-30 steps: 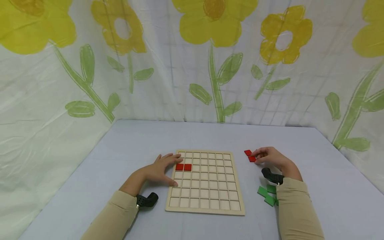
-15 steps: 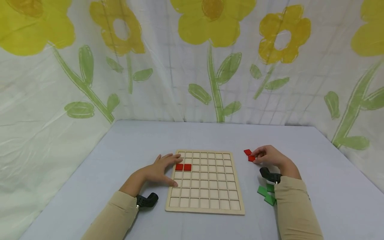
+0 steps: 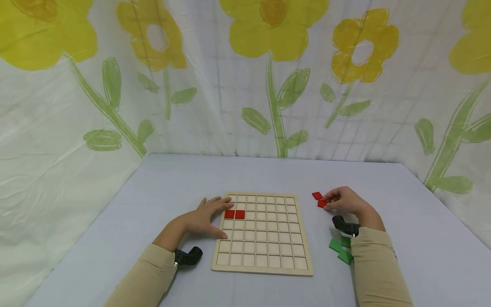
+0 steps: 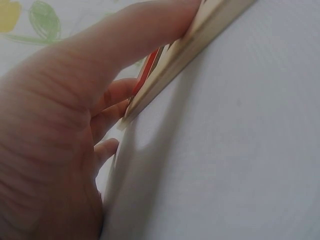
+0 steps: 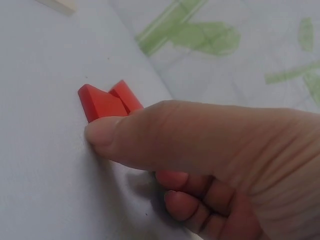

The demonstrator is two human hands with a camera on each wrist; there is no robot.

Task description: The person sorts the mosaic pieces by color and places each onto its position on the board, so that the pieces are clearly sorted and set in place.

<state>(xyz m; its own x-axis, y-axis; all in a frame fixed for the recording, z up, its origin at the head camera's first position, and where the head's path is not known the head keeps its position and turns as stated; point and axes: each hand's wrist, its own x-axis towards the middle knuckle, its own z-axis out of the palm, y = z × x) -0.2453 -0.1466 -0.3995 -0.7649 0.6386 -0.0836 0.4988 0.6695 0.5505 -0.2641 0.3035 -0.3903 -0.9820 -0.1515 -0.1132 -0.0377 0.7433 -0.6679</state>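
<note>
A wooden grid board [image 3: 264, 271] lies flat on the table, with two red square tiles [image 3: 239, 214] side by side in its second row from the back, at the left. My left hand [image 3: 202, 217] rests spread along the board's left edge, its thumb and fingertips on the rim. Right of the board, my right hand [image 3: 347, 201] pinches a red tile [image 3: 321, 204] low over the table; in the right wrist view the thumb [image 5: 105, 132] lies against that tile's near side. Just behind it is another red tile [image 3: 317, 195]. The right index fingertip is hidden behind the thumb.
Several green tiles [image 3: 344, 256] lie near my right forearm, partly covered by the sleeve [image 3: 377, 264]. A white cloth covers the table [image 3: 184, 170]. Behind it hangs a curtain [image 3: 215, 85] with painted yellow flowers. Each wrist carries a small black camera [image 3: 189, 256].
My right hand has shifted very slightly left and back, with its fingers still at the same red tile. The left hand and the board have stayed in place.
</note>
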